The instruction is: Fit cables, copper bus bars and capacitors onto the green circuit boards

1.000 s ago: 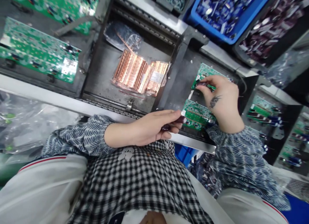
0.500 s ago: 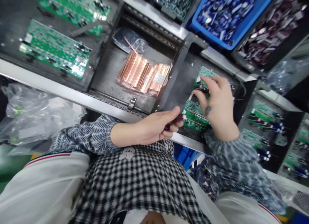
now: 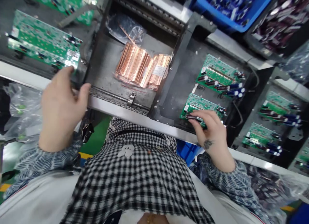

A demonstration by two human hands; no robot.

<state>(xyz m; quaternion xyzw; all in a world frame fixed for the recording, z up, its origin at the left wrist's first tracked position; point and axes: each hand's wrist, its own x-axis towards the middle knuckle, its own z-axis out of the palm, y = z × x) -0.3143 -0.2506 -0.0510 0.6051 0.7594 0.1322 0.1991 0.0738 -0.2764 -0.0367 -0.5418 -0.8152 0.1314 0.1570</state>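
Note:
My right hand [image 3: 209, 129] pinches a dark red cylindrical component [image 3: 196, 118] at the front edge of the lower green circuit board [image 3: 204, 103] in the right-hand tray. Behind it lies the upper circuit board [image 3: 218, 69], with dark red and blue cylinders along its front side. On the left, my left hand [image 3: 64, 104] rests over the metal rail, thumb and fingers apart and holding nothing visible. Its fingertips are close to the corner of a wide green circuit board [image 3: 43, 40] in the left tray.
Between the trays lie copper-coloured strips [image 3: 142, 67] beside a clear plastic bag [image 3: 126, 29]. A blue bin [image 3: 235, 25] of blue cylinders and a bin of dark red ones [image 3: 277, 24] stand at the back right. More boards [image 3: 262, 137] lie farther right.
My left hand has moved far left to the rail and opened; the dark red pieces it held are gone from it. My right hand has moved from the upper board to the lower one.

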